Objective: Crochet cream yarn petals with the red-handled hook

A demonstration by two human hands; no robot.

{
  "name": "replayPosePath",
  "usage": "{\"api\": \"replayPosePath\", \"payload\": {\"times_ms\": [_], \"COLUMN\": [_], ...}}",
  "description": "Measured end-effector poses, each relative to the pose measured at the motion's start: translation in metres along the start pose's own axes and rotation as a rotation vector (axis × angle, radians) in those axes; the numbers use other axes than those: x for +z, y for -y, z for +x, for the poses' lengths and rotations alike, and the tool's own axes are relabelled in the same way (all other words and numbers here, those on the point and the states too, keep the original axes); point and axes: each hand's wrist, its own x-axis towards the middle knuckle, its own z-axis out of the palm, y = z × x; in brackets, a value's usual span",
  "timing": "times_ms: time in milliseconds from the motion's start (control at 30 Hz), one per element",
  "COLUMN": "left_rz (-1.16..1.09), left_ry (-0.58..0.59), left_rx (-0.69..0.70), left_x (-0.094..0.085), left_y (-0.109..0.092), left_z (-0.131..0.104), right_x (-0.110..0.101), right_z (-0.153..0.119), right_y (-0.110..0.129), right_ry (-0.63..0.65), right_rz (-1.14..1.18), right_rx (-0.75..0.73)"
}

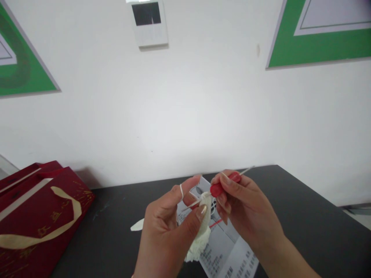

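Observation:
My left hand point(171, 220) pinches a piece of white crochet work point(205, 216) between thumb and fingers, with a strand of white yarn looped round its raised index finger. Closed round the red handle of a crochet hook point(217, 189), my right hand point(246, 204) is just to the right of the work. The hook's thin metal shaft reaches left to the top of the crochet work, across my left fingers. A ruffled white part point(198, 247) hangs below my left thumb.
Under the hands, a printed paper sheet point(220, 251) lies on the black table point(110, 231). A white pointed object point(137, 225) shows beside my left hand. Dark red gift bags point(58, 204) with cream ribbon stand at the left. Behind is a white wall with green-bordered panels point(313, 50).

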Motion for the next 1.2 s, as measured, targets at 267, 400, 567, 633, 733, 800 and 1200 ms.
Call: {"api": "replayPosePath", "payload": {"times_ms": [267,400,567,633,733,800,1200], "left_rz": [0.138,0.228,0.45,0.467,0.46,0.446,0.549], "left_ry": [0.05,0.099,0.065,0.075,0.102,0.12,0.125], "left_rx": [0.003,0.028,0.143,0.13,0.088,0.052,0.053], "left_x": [-0.003,-0.006,-0.004,-0.004,-0.006,-0.008,-0.012], "left_y": [-0.002,-0.003,-0.006,-0.008,-0.011,-0.012,-0.012], "left_z": [-0.002,-0.001,-0.001,0.0,0.002,0.003,0.002], "right_x": [-0.006,-0.007,-0.01,-0.01,-0.01,-0.008,-0.011], "right_z": [0.007,0.006,0.006,0.005,0.004,0.003,0.006], "right_y": [0.004,0.009,0.013,0.015,0.017,0.019,0.024], "right_ry": [0.025,-0.004,-0.024,-0.032,-0.044,-0.054,-0.073], "right_rz": [0.016,-0.016,-0.088,-0.112,-0.131,-0.139,-0.198], "right_rx": [0.097,0.042,0.009,-0.012,-0.029,-0.027,-0.047]}}
